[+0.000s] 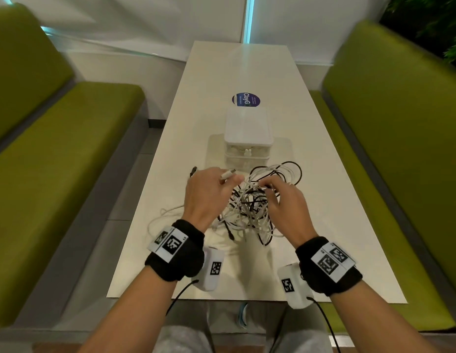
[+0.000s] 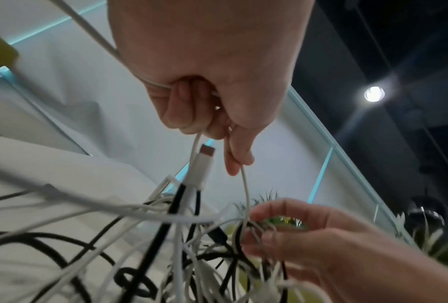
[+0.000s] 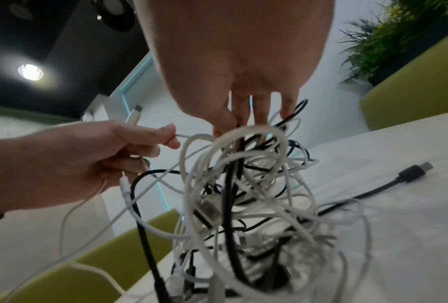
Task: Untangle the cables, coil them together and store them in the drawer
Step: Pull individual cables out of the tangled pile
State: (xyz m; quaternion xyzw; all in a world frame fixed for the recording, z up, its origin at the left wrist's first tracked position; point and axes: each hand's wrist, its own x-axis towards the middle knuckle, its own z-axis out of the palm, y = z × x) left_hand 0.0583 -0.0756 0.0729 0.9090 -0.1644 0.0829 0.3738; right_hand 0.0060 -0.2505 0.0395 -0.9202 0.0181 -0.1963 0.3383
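Note:
A tangle of white and black cables [image 1: 250,207] lies on the white table [image 1: 336,225], partly lifted between both hands. My left hand [image 1: 209,192] grips a white cable, and that cable's plug [image 1: 228,173] sticks out past the fingers. The same left hand [image 2: 212,114] holds the white cable near its plug [image 2: 203,162]. My right hand [image 1: 280,197] pinches strands at the top of the tangle; its fingers [image 3: 243,114] dip into the tangle's [image 3: 243,194] loops. A small white drawer unit [image 1: 246,138] stands just behind the tangle, its drawers closed.
A loose black plug [image 3: 414,172] lies on the table to the right. A blue round sticker [image 1: 246,100] sits behind the drawer unit. Green bench seats [image 1: 56,161] flank the table on both sides, and plants [image 1: 438,26] fill the far right corner.

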